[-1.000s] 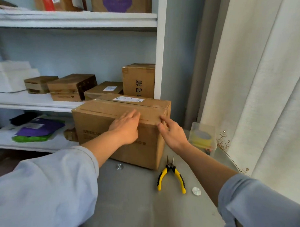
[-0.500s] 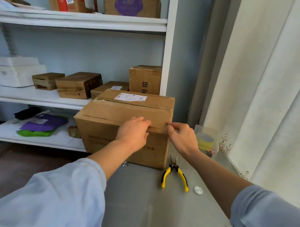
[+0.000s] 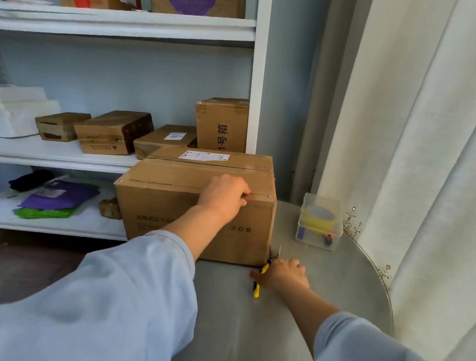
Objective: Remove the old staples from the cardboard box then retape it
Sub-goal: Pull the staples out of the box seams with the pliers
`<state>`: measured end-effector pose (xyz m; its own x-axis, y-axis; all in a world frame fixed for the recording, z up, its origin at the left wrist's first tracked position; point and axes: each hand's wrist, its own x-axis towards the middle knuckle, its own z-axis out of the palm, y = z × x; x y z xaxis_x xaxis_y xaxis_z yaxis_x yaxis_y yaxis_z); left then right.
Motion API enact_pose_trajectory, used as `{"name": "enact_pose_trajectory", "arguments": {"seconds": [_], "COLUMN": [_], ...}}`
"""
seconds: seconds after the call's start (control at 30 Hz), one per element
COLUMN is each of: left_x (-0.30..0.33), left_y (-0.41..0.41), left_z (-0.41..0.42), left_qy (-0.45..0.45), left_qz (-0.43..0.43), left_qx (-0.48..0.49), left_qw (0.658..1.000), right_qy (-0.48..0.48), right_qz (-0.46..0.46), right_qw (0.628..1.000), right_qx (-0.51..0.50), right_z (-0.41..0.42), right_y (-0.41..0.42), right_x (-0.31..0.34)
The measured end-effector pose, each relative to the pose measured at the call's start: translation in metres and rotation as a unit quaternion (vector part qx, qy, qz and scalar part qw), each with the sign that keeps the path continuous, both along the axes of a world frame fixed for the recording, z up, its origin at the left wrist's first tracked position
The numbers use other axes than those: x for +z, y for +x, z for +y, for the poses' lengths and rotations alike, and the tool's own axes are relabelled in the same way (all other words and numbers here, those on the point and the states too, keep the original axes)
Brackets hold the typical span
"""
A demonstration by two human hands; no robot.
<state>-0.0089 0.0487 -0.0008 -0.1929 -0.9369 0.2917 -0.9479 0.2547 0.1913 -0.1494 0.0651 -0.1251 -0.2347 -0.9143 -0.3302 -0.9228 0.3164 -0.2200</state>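
White shelving [image 3: 118, 30] fills the wall ahead of you, with a pale curtain [image 3: 418, 120] hanging at the far right. On the lower shelf at the left lie purple and green mailer bags [image 3: 59, 198]; on the shelf above stand several small brown cartons [image 3: 113, 133]. Before you is a round grey table [image 3: 329, 279]. The cardboard box [image 3: 178, 209] stands on the table's far left part, close against the shelving, with a white shipping label [image 3: 203, 155] on its top. Your left hand [image 3: 224, 195] rests on the box's upper front edge, fingers curled over the flap seam. A small metal staple [image 3: 269, 196] shows in the seam just right of those fingers. Your right hand [image 3: 284, 273] lies low on the table at the box's near right corner, fingers curled over the yellow-handled pliers [image 3: 258, 283], which lie on the table; whether the grip has fully closed, you cannot tell. Farther right, near the curtain, a clear plastic tub [image 3: 318, 222] holds a yellow tape roll [image 3: 317, 216].
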Motion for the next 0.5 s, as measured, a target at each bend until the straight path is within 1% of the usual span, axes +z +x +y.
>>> {"name": "enact_pose_trajectory", "arguments": {"seconds": [0.07,0.13,0.2,0.27,0.3,0.33,0.4,0.5], "left_x": [0.001,0.003,0.004,0.006,0.006,0.006,0.006,0.007], "left_y": [-0.003,-0.006,-0.009,-0.011,-0.012,-0.012,-0.014,-0.016], "left_z": [0.000,0.002,0.004,0.006,0.007,0.008,0.011,0.016], "left_qy": [-0.012,-0.014,-0.018,-0.028,-0.033,-0.035,-0.031,-0.013], "left_qz": [-0.012,-0.027,-0.037,-0.049,-0.056,-0.063,-0.076,-0.084], "left_qx": [-0.002,-0.002,-0.007,-0.013,-0.014,-0.014,-0.012,-0.001], "left_qw": [1.000,1.000,0.999,0.998,0.998,0.997,0.997,0.996], "right_qy": [-0.016,-0.017,0.000,-0.006,-0.021,-0.045,-0.107,-0.175], "right_qz": [0.026,0.004,-0.039,-0.123,-0.182,-0.253,-0.378,-0.485], "right_qw": [1.000,1.000,0.999,0.991,0.979,0.958,0.900,0.824], "right_qx": [0.003,-0.008,-0.013,-0.056,-0.091,-0.129,-0.190,-0.234], "right_z": [0.000,-0.002,-0.006,-0.011,-0.012,-0.011,-0.011,-0.011], "right_y": [0.001,-0.004,-0.011,-0.020,-0.024,-0.029,-0.038,-0.042], "right_x": [-0.008,-0.009,-0.008,-0.003,0.001,0.006,0.021,0.050]}}
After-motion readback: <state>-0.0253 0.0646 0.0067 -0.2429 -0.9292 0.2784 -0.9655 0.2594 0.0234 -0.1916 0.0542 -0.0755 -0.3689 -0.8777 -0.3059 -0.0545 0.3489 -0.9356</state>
